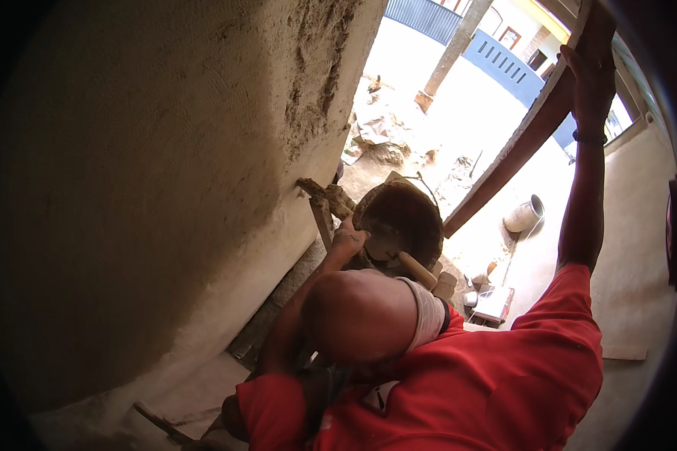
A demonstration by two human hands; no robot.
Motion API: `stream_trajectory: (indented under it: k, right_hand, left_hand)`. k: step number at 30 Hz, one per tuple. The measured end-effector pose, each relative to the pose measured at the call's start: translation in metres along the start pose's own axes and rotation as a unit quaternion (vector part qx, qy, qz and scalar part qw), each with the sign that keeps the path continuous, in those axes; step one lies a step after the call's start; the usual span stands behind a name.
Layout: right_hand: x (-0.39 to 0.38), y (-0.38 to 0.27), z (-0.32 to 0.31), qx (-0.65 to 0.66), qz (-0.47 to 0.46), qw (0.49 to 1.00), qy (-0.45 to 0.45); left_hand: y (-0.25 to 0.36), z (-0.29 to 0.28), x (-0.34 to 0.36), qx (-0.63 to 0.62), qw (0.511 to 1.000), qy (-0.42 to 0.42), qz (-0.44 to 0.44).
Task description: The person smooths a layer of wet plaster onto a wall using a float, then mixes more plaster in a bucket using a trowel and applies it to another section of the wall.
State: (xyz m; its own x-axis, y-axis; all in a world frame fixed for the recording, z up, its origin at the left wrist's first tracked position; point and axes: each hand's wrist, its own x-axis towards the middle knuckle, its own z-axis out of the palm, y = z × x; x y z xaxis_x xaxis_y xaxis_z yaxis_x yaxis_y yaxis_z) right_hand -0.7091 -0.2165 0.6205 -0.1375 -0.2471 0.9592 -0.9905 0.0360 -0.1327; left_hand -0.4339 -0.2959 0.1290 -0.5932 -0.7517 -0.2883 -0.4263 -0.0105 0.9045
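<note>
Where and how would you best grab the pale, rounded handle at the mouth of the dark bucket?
Probably around its middle, from above and the right. The pale handle is short and round, slanting at the near edge of the dark bucket, its top uncovered. The bare knee crowds the near side; the left hand is at the bucket's left.

Sunlit ground (478,131): bore most of the things, its surface nearly washed out by glare.
Rubble (384,131): lay heaped on it near the wall's end.
Pale bucket (519,216): sat near the opposite wall, tilted in view.
White box (495,304): rested below the bucket, a small silvery pot (470,299) just beside it.
Dark tub (410,214): its support was hidden.
</note>
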Motion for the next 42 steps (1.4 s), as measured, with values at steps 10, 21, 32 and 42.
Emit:
stream_trajectory:
  k: [10,21,32,42]
  right_hand:
    - [0.007,-0.012,-0.016,0.015,-0.026,0.999,-0.045]
    - [-0.049,-0.103,0.023,0.312,0.101,0.941,-0.085]
    - [-0.092,-0.074,0.017,0.072,0.071,0.984,-0.147]
    - [-0.088,-0.087,0.06,0.123,0.092,0.981,-0.118]
  left_hand:
    - [-0.01,-0.02,-0.026,-0.177,0.968,0.08,-0.16]
    - [-0.025,-0.143,-0.114,-0.251,0.919,0.2,-0.227]
    - [-0.055,-0.122,-0.117,-0.199,0.894,0.272,-0.295]
    - [-0.076,-0.141,-0.114,-0.108,0.914,0.293,-0.259]
